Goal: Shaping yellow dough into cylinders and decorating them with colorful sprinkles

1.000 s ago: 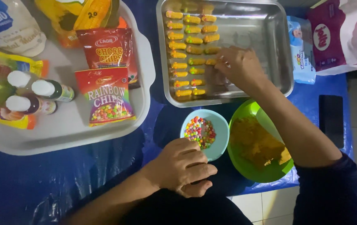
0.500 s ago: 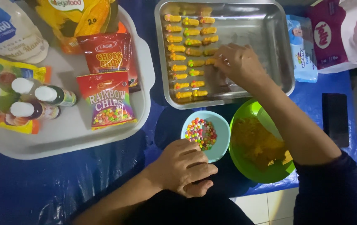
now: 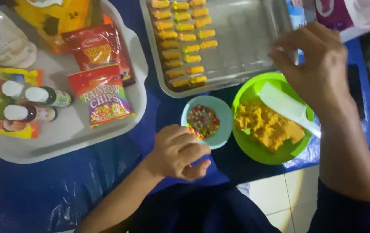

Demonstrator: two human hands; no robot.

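Blue table [image 3: 42, 194]: sprinkles in small bowl [image 3: 224, 116], dough in green bowl [image 3: 247, 92].

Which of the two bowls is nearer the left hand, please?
The small light-blue bowl of coloured sprinkles: the left hand rests at its rim. The bigger green bowl, holding yellow dough, lies farther right, under the right hand.

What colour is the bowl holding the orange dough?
Bright green bowl, seen in the head view.

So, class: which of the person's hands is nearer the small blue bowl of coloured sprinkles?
Left. The left hand touches the small blue bowl's near rim; the right hand hovers above the green bowl.
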